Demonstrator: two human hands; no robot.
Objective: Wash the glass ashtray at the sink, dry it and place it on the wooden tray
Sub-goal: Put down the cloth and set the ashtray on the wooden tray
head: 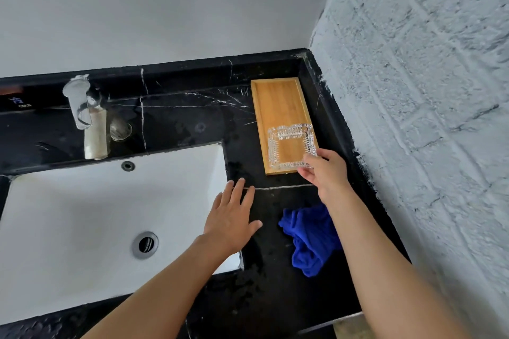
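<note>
Fingers and thumb of the right hand (325, 170) pinch the near right corner of a square cut-glass ashtray (292, 146), which sits over the near end of a narrow wooden tray (278, 102) in the corner of a black marble counter (187, 121) (whether the glass rests fully on the wood cannot be told). The left hand (231, 217) lies open, fingers spread and holding nothing, over the counter edge beside the white sink (82, 215). A crumpled blue cloth (311, 237) lies on the counter just in front of the tray, partly under the right forearm. A chrome faucet (82, 107) stands behind the basin, and a rough grey painted wall (418, 91) borders the counter on the right.
</note>
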